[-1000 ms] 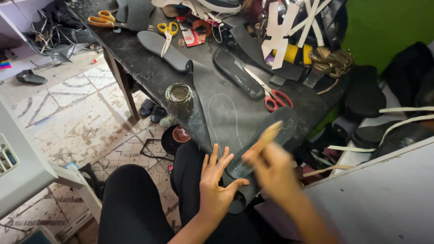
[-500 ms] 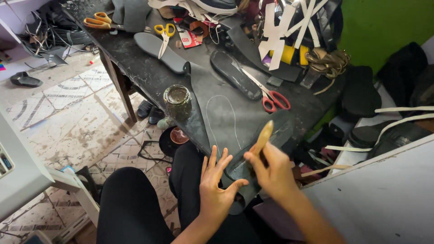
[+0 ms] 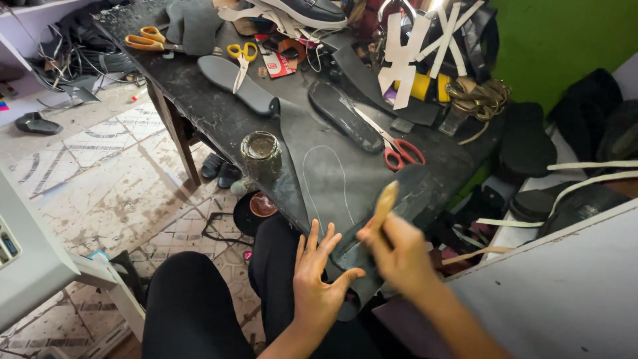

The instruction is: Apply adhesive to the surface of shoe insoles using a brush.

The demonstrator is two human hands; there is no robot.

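Two hands work at the near edge of the black worktable [image 3: 219, 119], which serves as the landmark for everything else. Draped over that edge lies a large dark sheet [image 3: 339, 179] marked with a pale sole outline, hanging toward the person's lap, probably so the part being worked sits close to the body. Farther back on the table, beyond the sheet, rests a dark insole [image 3: 345, 114] with red-handled scissors [image 3: 399, 149] across it, within easy reach. At the table's near-left edge, just beside the sheet, stands a small grimy tin [image 3: 260, 153], likely kept close for dipping.

The left hand [image 3: 318, 282] is spread flat, fingers fanned, pressing the hanging end of the sheet down, apparently to keep it from sliding. The right hand [image 3: 399, 256], blurred, is closed around the lower end of a tan wooden-handled tool [image 3: 383, 205], whose upper end points up over the sheet.

Against the frame half a second earlier, the tool stands a little more upright and the right hand sits slightly lower; the left hand has kept its spread press.
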